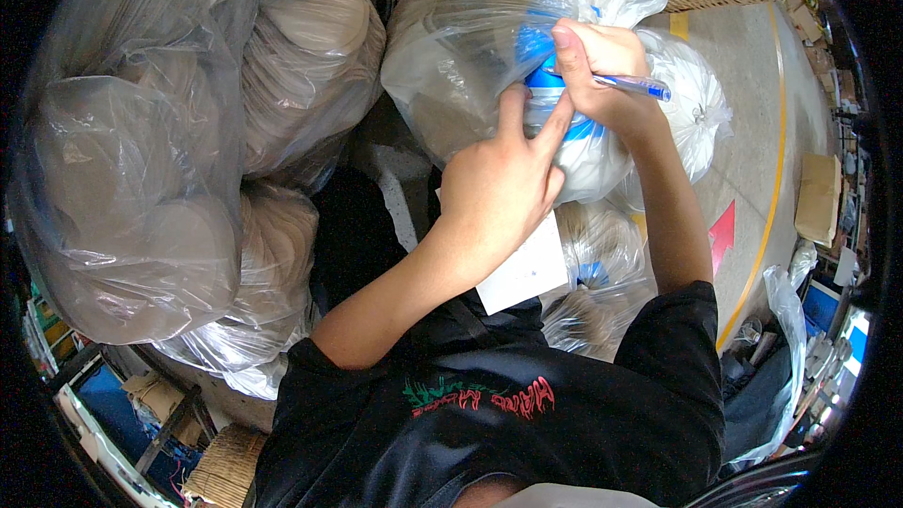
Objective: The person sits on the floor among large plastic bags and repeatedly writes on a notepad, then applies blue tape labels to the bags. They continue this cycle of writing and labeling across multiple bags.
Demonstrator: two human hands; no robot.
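Plastic bag (451, 47) under both your hands

Your right hand (607, 66) is closed around a blue pen (649, 87) that points left; your left hand (494, 179) spreads two fingers in a V against the bag where blue and white show, the others curled. Your forearms converge from below. The bag, see-through, bulging and creased, sits ahead of you beside other filled bags (141, 198).

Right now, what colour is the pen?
The pen is mostly blue, seen best in the head view.
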